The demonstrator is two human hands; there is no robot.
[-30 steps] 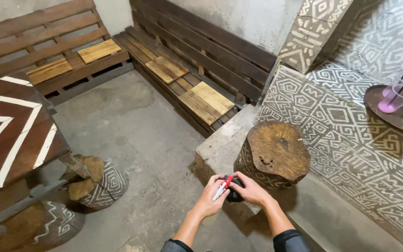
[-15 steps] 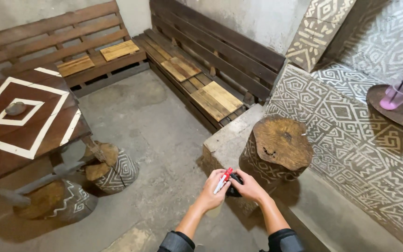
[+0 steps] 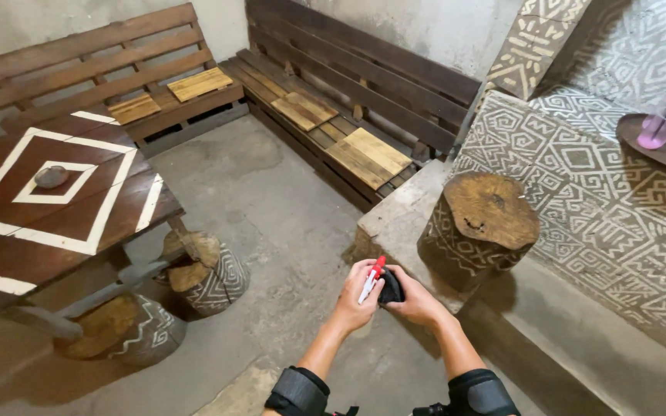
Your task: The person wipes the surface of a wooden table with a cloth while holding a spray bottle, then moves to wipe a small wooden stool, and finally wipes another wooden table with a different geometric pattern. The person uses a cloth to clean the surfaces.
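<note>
A: What do the hands hold?

B: The left hand (image 3: 358, 296) is clenched around a marker (image 3: 371, 280) with a white body and a red cap, which points up and away from the person. The right hand (image 3: 418, 300) grasps a small black thing (image 3: 391, 288); what kind it is, I cannot tell.

A: Do the two touch?

B: Yes, the hands meet in front of the body, and the marker lies right against the black thing.

A: Where is that in the room?

B: Low in the middle of the view, above the concrete floor (image 3: 271, 200), just beside a stump (image 3: 478, 229) with painted white patterns on its side.

A: What else is about?

B: To the left stands a dark table (image 3: 117, 223) painted with white squares, and a stone (image 3: 52, 177) lies on it. Two more painted stumps sit under it. A pallet bench (image 3: 310, 115) runs along the walls behind. At the far right a round tray (image 3: 649, 142) carries a pink cup (image 3: 660, 127).
</note>
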